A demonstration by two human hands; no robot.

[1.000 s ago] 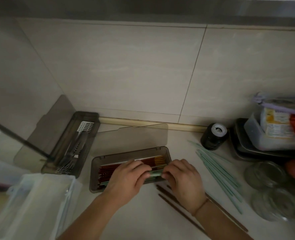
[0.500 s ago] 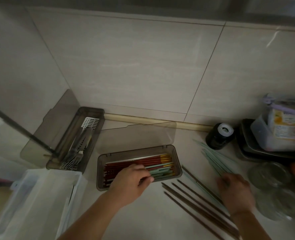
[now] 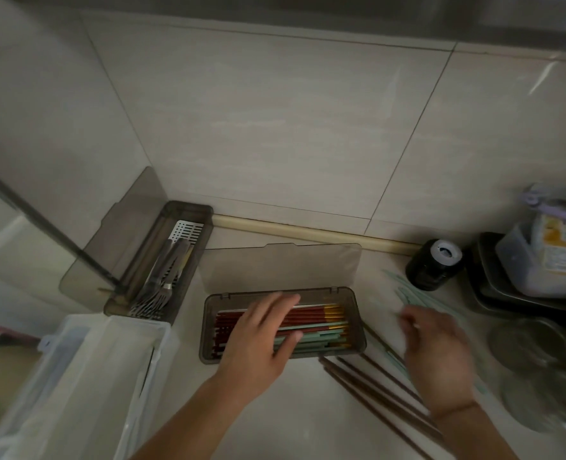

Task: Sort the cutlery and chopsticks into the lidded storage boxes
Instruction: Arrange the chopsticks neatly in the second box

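On the pale glossy desk (image 3: 291, 410), a smoky translucent box (image 3: 358, 320) holds slim red and green chopsticks (image 3: 315, 322); the left hand (image 3: 261, 336) lies flat on them, fingers straight. The blurred right hand (image 3: 437, 353) hovers over loose dark chopsticks (image 3: 374, 393), grip unclear.

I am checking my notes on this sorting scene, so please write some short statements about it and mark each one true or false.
1. The lid of the chopstick box stands open. True.
2. The left hand lies flat on the chopsticks inside that box. True.
3. The forks lie loose on the counter. False: they lie in the cutlery box by the wall corner.
4. The brown chopsticks lie on the counter, outside the box. True.
5. The right hand is inside the chopstick box. False: it is over the counter, right of the box, too blurred to tell what it holds.
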